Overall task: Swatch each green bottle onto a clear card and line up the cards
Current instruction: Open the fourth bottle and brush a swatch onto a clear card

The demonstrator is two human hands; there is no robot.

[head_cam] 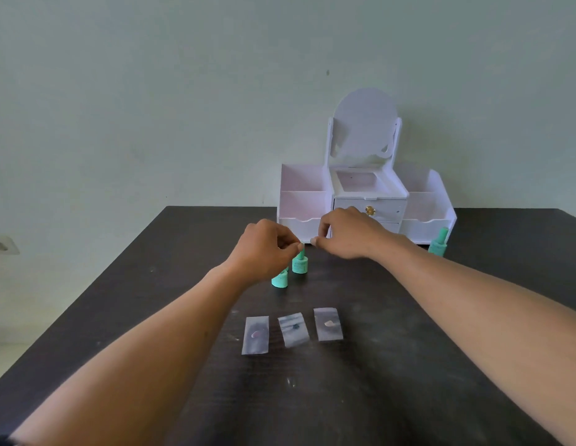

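1. Work surface: dark table (409, 365). A white vanity organiser (422, 201) stands at its far edge, at about one o'clock from the table's centre.
2. Cards: left card (255, 334), middle card (293, 329) and right card (328, 324) lie side by side near the centre, each bearing a small swatch. The row is loose; the middle card sits askew.
3. Bottles: the rear bottle (300, 264) and front bottle (279, 280) stand upright, just beside each other, at twelve o'clock from the cards. A third bottle (438, 244) stands well apart at two o'clock, close to the organiser.
4. Left hand (267, 249): fingers curled, thumb and forefinger pinching the top of the rear bottle's cap.
5. Right hand (348, 235): fingertips drawn together just at three o'clock from that cap. Whether they hold anything — a card edge, perhaps — cannot be told at this size.
6. Step in hand, as judged: handling the rear bottle's cap, either opening it for a swatch or closing it after one.
7. Next move, as judged: steady the bottle base so that it does not tip against the front bottle. Afterwards, square the middle card with its neighbours — the row is not yet even.
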